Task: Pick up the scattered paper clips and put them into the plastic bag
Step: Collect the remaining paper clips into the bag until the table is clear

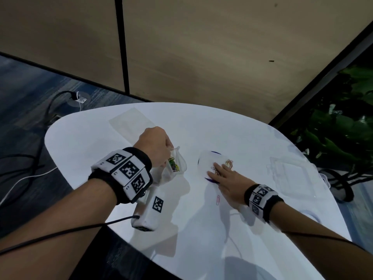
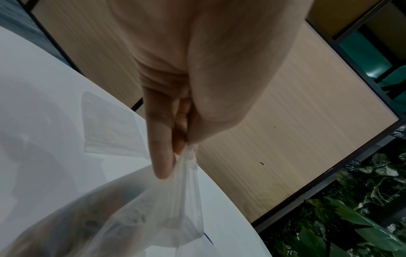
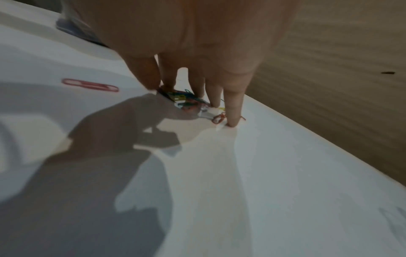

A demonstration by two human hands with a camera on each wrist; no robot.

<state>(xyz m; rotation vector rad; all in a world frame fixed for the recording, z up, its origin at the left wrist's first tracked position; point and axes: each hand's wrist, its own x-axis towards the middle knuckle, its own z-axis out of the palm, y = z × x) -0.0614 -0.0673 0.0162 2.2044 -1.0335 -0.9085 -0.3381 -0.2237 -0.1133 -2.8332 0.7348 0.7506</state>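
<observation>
The left hand pinches the rim of a thin, clear plastic bag holding coloured paper clips, raised just above the white table. The right hand, fingers straight, presses on a tangle of red, green and yellow clips. A lone pink clip lies beside it.

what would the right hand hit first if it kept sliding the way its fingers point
Probably the paper clips bunched just past the right hand's fingertips on the table. Its straight fingers already touch some, though depth is unclear.

Tan wall, blue carpet, plants
</observation>
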